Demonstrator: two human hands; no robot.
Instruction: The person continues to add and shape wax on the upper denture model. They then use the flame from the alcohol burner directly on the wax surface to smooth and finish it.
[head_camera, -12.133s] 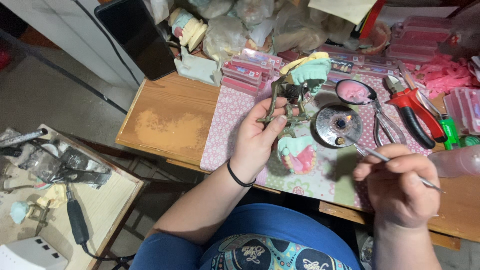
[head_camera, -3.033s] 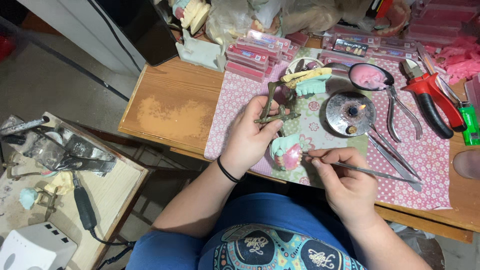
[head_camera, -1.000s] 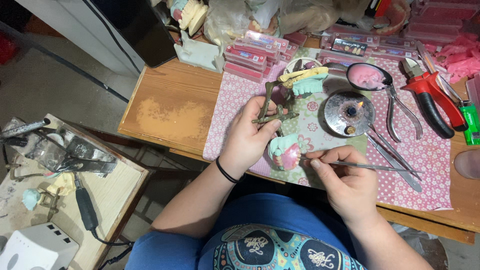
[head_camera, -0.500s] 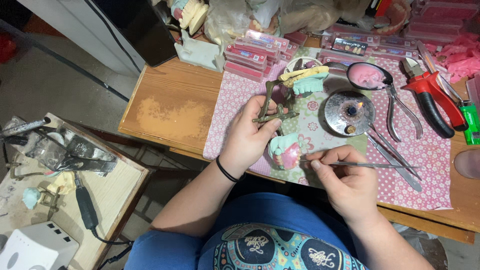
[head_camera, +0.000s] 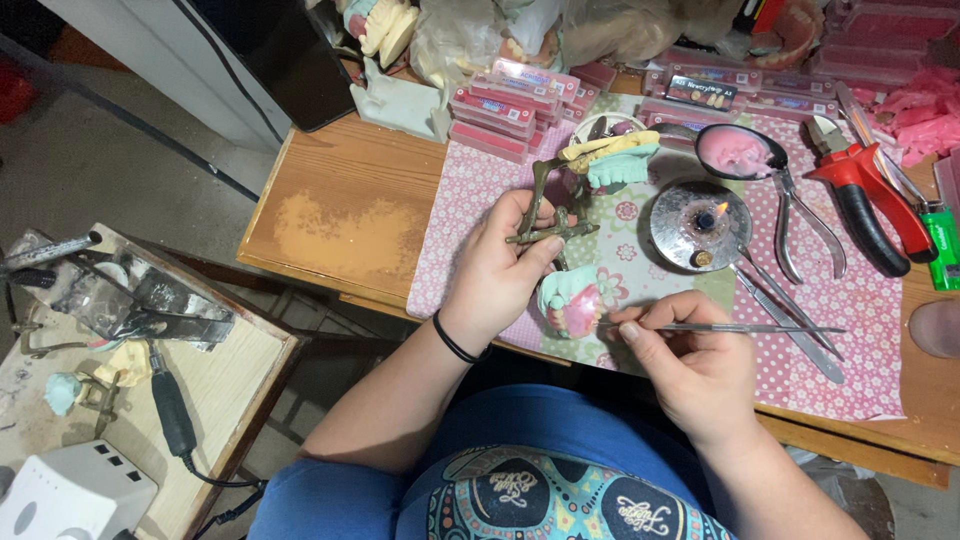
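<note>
My left hand (head_camera: 500, 275) grips a bronze metal articulator frame (head_camera: 548, 215) that carries a green cast with pink wax (head_camera: 574, 305) at its lower end and another green and yellow cast (head_camera: 615, 160) at its upper end. My right hand (head_camera: 690, 365) pinches a thin metal wax tool (head_camera: 740, 328), held level, its tip touching the pink wax of the lower cast. A small round burner (head_camera: 700, 225) with a lit flame stands just beyond the tool on the pink dotted mat (head_camera: 860, 300).
Red-handled pliers (head_camera: 870, 205), steel pliers (head_camera: 800, 215), a spoon of pink wax (head_camera: 738, 152) and flat blades (head_camera: 790, 320) lie on the mat. Pink boxes (head_camera: 515, 105) line the back of the wooden table (head_camera: 340, 215). A side stand (head_camera: 120, 340) with tools is at left.
Twelve seconds ago my right hand held the tool off to the right; it has since come in to the lower cast. Over the last second almost nothing has shifted.
</note>
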